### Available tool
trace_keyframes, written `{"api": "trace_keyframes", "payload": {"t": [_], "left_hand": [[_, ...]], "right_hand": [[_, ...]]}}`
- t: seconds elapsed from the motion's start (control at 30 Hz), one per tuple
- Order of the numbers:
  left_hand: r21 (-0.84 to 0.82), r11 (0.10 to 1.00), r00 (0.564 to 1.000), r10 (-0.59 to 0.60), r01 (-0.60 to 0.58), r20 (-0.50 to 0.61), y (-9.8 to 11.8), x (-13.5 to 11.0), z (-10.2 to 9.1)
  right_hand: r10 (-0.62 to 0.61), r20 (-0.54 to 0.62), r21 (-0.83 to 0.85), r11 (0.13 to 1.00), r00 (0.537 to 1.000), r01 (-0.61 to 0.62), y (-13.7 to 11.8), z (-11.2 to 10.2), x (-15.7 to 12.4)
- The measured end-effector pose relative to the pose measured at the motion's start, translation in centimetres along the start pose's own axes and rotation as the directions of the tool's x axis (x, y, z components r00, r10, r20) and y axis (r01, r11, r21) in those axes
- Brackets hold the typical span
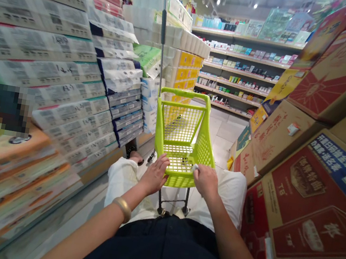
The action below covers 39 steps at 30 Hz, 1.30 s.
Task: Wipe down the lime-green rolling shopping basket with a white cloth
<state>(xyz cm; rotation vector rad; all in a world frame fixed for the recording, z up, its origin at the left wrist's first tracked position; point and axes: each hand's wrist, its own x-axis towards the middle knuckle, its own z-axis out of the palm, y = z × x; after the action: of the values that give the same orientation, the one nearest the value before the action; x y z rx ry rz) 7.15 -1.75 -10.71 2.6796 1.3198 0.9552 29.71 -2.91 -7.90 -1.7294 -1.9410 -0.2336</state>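
A small lime-green shopping cart [186, 105] stands in front of me in a store aisle, its basket holding nothing I can see. My left hand [154, 173] is closed over the near rim of the cart on the left, a gold bangle on that wrist. My right hand [206, 180] grips the same rim on the right, with something small and white pinched between its fingers. A thin metal pole [163, 30] rises from the cart's far left corner.
Shelves stacked with paper tissue packs [67, 85] line the left side. Piled red and brown cardboard boxes [312, 170] crowd the right. The tiled aisle floor [223, 133] runs ahead to shelves of small goods [245, 71] at the back.
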Motion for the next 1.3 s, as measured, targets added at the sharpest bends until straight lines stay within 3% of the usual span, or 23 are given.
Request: {"api": "trace_keyframes", "payload": {"t": [0.1, 0.23, 0.33, 0.43, 0.53, 0.67, 0.8, 0.93, 1.03, 1.13, 1.3], "left_hand": [[-0.004, 1.0, 1.0, -0.012, 0.012, 0.004, 0.1, 0.0, 0.1], [0.0, 1.0, 1.0, -0.002, 0.002, -0.009, 0.1, -0.1, 0.2], [0.002, 0.999, 0.999, 0.033, -0.033, -0.017, -0.1, 0.0, 0.2], [0.016, 0.998, 0.998, 0.054, -0.054, -0.01, -0.3, -0.1, 0.0], [0.026, 0.998, 0.998, 0.06, -0.06, -0.008, -0.3, -0.1, -0.1], [0.03, 0.999, 0.999, 0.04, -0.04, -0.02, -0.1, -0.1, 0.0], [0.028, 1.0, 0.999, 0.011, -0.01, -0.033, 0.1, -0.1, 0.3], [0.019, 0.999, 0.998, 0.041, -0.04, -0.056, -0.1, -0.2, 0.4], [0.013, 0.998, 0.996, 0.061, -0.061, -0.063, -0.3, -0.3, 0.3], [0.021, 0.999, 0.998, 0.041, -0.04, -0.049, -0.2, -0.3, 0.2], [0.021, 1.0, 0.999, 0.018, -0.018, -0.031, 0.2, -0.2, 0.3]], "right_hand": [[0.013, 0.048, -0.025, 1.0, 0.999, -0.012, -2.3, 0.0, 0.2], [-0.109, 0.213, 0.041, 0.994, 0.971, 0.103, -7.4, 0.4, 0.5], [-0.167, 0.243, 0.087, 0.985, 0.956, 0.15, -9.1, 0.4, 0.8], [-0.135, 0.267, 0.073, 0.99, 0.954, 0.12, -7.4, -0.2, 0.9], [-0.052, 0.269, 0.019, 0.999, 0.962, 0.048, -3.4, -1.1, 0.8], [0.012, 0.168, -0.018, 1.0, 0.986, -0.009, 0.2, -1.4, 0.3], [0.006, 0.026, 0.027, 1.0, 1.0, -0.007, -2.2, 0.4, -0.7], [-0.184, -0.038, 0.146, 0.971, 0.982, 0.187, -7.2, 2.4, -1.6], [-0.272, -0.066, 0.202, 0.939, 0.96, 0.28, -7.9, 2.7, -1.9], [-0.25, -0.087, 0.211, 0.941, 0.964, 0.264, -4.7, 2.3, -1.9], [-0.103, -0.234, 0.186, 0.971, 0.967, 0.149, 2.0, 1.7, -2.2]]}}
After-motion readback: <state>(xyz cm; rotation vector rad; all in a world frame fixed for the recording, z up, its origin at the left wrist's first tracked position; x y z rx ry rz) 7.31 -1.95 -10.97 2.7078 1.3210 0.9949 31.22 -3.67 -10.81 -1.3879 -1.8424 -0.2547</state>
